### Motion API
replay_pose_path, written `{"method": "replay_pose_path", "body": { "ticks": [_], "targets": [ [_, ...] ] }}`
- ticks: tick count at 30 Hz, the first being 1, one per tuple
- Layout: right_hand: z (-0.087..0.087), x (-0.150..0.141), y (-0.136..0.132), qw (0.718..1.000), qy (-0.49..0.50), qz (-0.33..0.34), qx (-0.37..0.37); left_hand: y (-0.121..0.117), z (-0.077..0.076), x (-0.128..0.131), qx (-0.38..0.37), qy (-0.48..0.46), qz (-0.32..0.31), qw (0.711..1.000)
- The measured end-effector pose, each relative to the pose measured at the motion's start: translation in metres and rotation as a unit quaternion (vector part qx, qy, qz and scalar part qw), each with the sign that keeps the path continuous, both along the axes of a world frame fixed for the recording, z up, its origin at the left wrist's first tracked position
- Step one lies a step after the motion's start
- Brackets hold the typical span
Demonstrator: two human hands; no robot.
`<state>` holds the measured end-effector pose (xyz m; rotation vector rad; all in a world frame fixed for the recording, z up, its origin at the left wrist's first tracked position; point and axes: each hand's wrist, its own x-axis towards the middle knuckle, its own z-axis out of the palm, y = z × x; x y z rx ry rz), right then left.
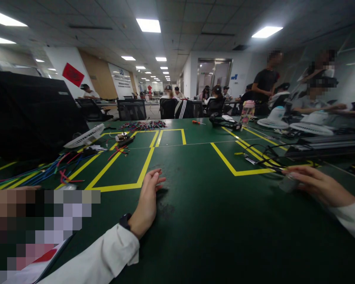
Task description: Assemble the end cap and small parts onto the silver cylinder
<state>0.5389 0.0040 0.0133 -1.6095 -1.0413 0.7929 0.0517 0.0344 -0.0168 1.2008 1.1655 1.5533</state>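
Observation:
My left hand (149, 197) rests edge-down on the green table (195, 232), its fingers loosely bent and apart, with nothing in them. A dark band circles that wrist below a white sleeve. On the right, my right hand (322, 185) has its thumb and fingers closed on a small grey part (289, 182), blurred and roughly cylindrical. Thin black cables (266, 156) run across the table just beyond it; whether they join the grey part I cannot tell. Yellow tape (254, 172) marks out boxes between and beyond my hands.
Loose coloured wires (51, 167) and a white fan grille (85, 136) lie at left beside a large black panel (32, 114). A wire pile (144, 125), an orange screwdriver (198, 122), a pink bottle (247, 112) and white fans (273, 120) sit farther back. People are beyond.

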Motion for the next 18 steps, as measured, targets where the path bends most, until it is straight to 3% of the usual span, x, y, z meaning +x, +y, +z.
{"method": "replay_pose_path", "body": {
  "ticks": [3, 5, 7, 9, 12, 15, 18],
  "targets": [
    [0.008, -0.004, -0.004, 0.984, -0.043, -0.094, 0.145, 0.001, -0.001, 0.0, -0.01, -0.006, -0.002, 1.0],
    [0.018, -0.014, -0.009, 0.94, -0.166, -0.152, 0.256, 0.001, -0.001, 0.0, -0.011, -0.005, -0.001, 1.0],
    [0.026, -0.032, -0.015, 0.891, -0.274, -0.149, 0.329, 0.001, -0.001, 0.0, -0.004, 0.001, -0.001, 1.0],
    [0.029, -0.057, -0.016, 0.861, -0.327, -0.092, 0.379, 0.002, -0.001, 0.001, 0.002, 0.005, 0.0, 1.0],
    [0.023, -0.1, -0.009, 0.825, -0.37, 0.069, 0.422, 0.002, -0.002, 0.0, -0.003, -0.003, -0.001, 1.0],
    [0.008, -0.143, 0.005, 0.795, -0.384, 0.202, 0.425, 0.002, -0.002, 0.0, -0.01, -0.019, -0.005, 1.0],
    [-0.008, -0.179, 0.014, 0.786, -0.409, 0.26, 0.385, 0.001, -0.002, 0.0, -0.009, -0.035, -0.007, 0.999]
  ]
}}
